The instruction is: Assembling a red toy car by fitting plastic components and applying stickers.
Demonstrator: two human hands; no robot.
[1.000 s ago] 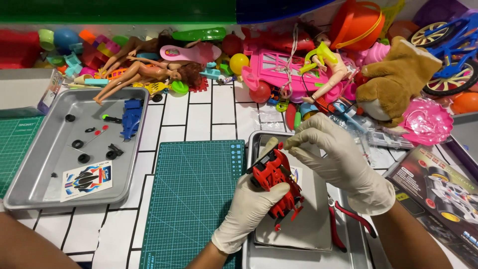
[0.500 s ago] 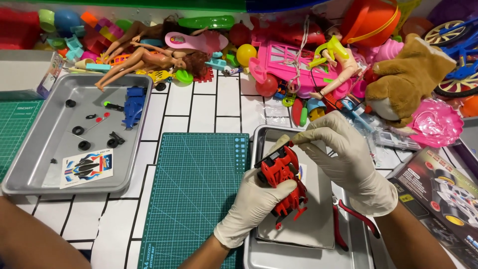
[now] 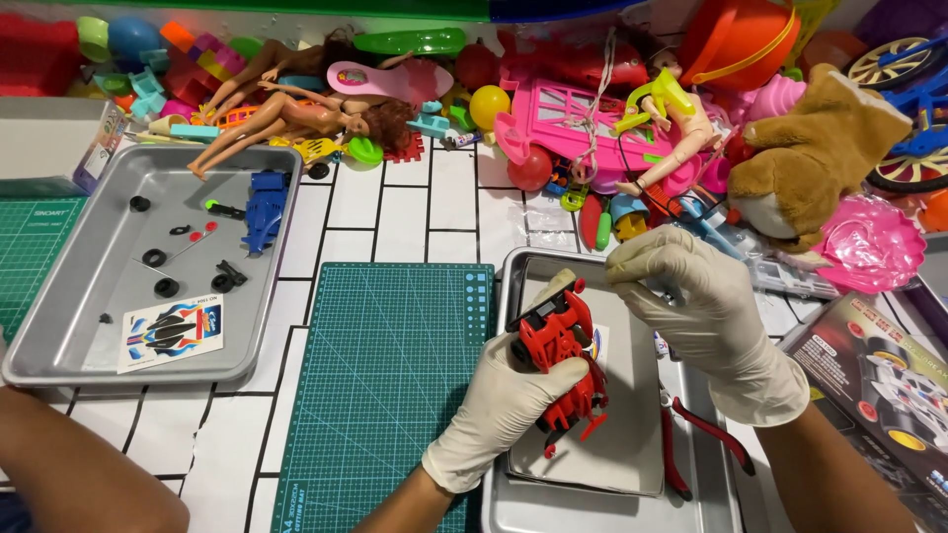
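Both my hands wear white gloves. My left hand (image 3: 513, 395) grips a red toy car (image 3: 558, 360) from below and holds it tilted above the right metal tray (image 3: 513, 498). My right hand (image 3: 691, 296) hovers just right of the car's upper end, fingers pinched around a thin dark tool that is mostly hidden. A grey sheet (image 3: 632, 434) lies in the tray under the car. Red-handled pliers (image 3: 696, 444) rest at the tray's right side.
A green cutting mat (image 3: 380, 395) lies left of the tray. A second metal tray (image 3: 59, 345) at left holds small black wheels, a blue car part (image 3: 265, 207) and a sticker sheet (image 3: 170, 334). Dolls, a plush toy (image 3: 815, 158) and plastic toys crowd the back. Another person's arm (image 3: 79, 474) is at bottom left.
My hands with the red car have stayed over the right tray. The right hand has drawn slightly away to the right of the car's top.
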